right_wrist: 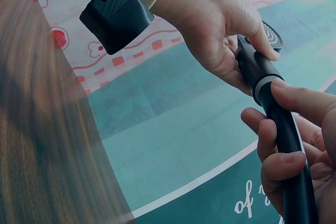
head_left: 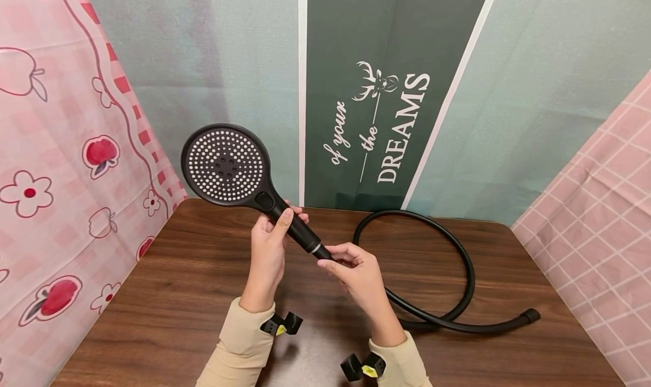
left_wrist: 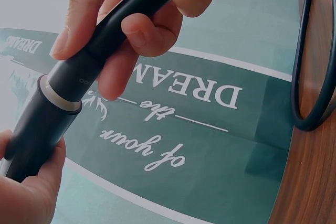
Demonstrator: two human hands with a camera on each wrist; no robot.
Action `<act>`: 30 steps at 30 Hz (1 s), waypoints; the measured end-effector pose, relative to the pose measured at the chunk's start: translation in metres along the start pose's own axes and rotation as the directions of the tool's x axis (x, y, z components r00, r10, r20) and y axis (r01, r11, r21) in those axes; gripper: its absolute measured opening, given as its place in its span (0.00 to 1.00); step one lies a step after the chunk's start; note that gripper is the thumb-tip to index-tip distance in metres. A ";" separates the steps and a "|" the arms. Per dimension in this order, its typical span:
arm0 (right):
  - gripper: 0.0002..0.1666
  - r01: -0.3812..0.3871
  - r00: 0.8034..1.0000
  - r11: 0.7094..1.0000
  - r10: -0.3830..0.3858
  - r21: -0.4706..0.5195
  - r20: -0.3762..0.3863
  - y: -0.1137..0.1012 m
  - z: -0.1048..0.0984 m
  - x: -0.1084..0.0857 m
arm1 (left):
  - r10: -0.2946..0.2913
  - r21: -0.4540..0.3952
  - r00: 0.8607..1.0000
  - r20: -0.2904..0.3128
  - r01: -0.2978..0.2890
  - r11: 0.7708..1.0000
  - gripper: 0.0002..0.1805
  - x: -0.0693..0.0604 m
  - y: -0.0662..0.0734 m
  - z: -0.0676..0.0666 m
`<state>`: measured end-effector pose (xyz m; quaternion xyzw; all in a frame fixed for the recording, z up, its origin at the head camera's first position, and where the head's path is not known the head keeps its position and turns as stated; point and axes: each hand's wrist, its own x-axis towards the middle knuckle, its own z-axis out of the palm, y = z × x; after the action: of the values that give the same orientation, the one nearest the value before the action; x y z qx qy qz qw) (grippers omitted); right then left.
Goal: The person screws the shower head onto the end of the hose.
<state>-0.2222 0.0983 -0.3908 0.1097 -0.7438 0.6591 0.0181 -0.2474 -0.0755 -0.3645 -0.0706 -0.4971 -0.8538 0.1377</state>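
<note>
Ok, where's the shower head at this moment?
Left of centre in the head view, the shower head shows against the backdrop, its handle in the left hand.

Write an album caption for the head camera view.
The left hand holds a round-faced black shower head; the right hand grips a looping black hose at the handle's end.

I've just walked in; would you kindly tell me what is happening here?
A person's left hand grips the handle of a black, round-faced shower head above the brown wood-grain table. The right hand holds one end of a long black flexible hose at the handle's lower end, where a pale ring shows. I cannot tell whether the joint is tight. The hose's other end lies to the right.
</note>
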 end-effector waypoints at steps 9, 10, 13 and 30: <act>0.15 -0.010 1.000 1.000 0.010 0.003 0.008 -0.002 0.000 0.000 | 0.000 0.014 1.000 0.001 0.000 1.000 0.17 0.001 -0.002 -0.001; 0.14 -0.009 1.000 1.000 0.009 0.004 0.009 -0.001 0.000 0.000 | 0.002 0.018 1.000 0.003 -0.002 1.000 0.18 0.001 -0.002 -0.002; 0.14 -0.004 1.000 1.000 0.004 0.004 0.012 -0.001 0.000 0.001 | 0.001 0.018 1.000 0.002 -0.001 1.000 0.18 0.001 -0.002 -0.002; 0.13 0.026 0.999 1.000 -0.026 -0.007 0.023 0.002 -0.001 0.002 | 0.004 0.012 1.000 0.006 -0.004 1.000 0.18 0.000 0.000 -0.001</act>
<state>-0.2246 0.0991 -0.3925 0.1269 -0.7450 0.6547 0.0187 -0.2473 -0.0762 -0.3647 -0.0731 -0.5025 -0.8503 0.1383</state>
